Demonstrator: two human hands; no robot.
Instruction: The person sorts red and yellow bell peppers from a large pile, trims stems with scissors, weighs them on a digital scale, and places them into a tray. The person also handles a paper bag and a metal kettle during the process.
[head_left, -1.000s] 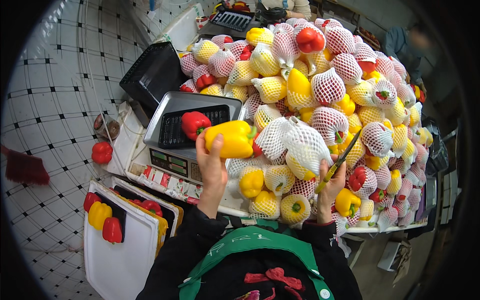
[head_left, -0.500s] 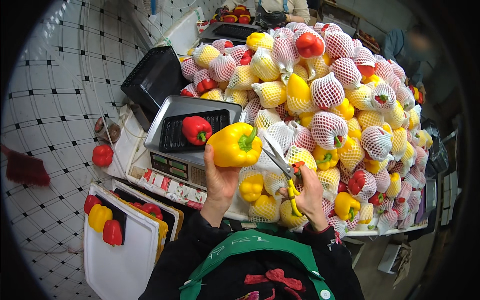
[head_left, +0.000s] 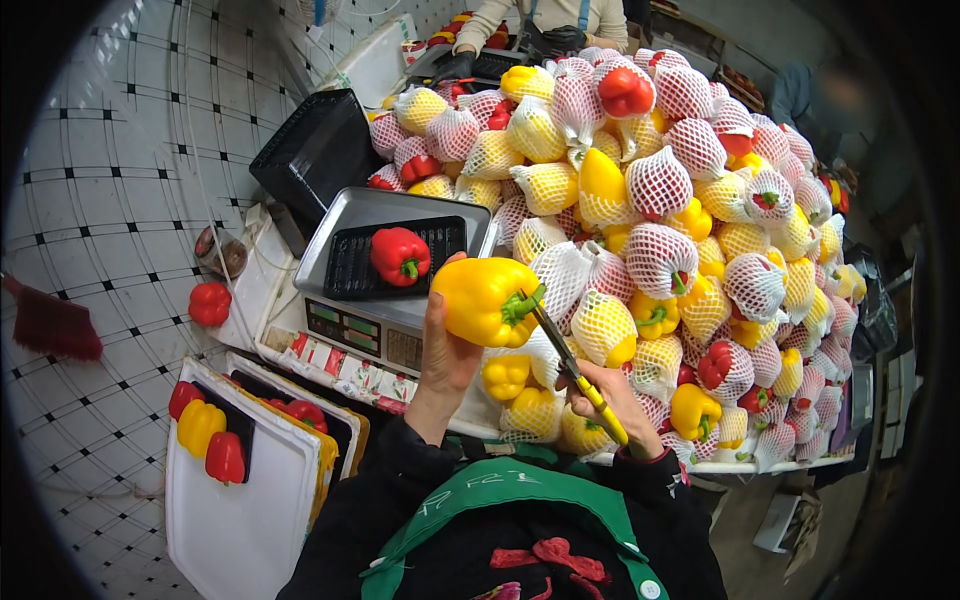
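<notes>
Two hands (head_left: 447,375) clamped: left on yellow pepper (head_left: 487,300), right (head_left: 622,402) on scissors (head_left: 601,404) at stem (head_left: 521,306); netted peppers (head_left: 663,262), scale (head_left: 345,331) crowding beyond.

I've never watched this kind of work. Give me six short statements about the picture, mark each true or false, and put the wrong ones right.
1. The left hand holds a yellow pepper. True.
2. The right hand holds scissors. True.
3. The scissors point away from the yellow pepper. False: their tips are at its green stem.
4. A black tray sits on a scale. True.
5. The tray holds three yellow peppers. False: it holds one red pepper.
6. The scissors' handles are blue. False: they look yellow.
</notes>
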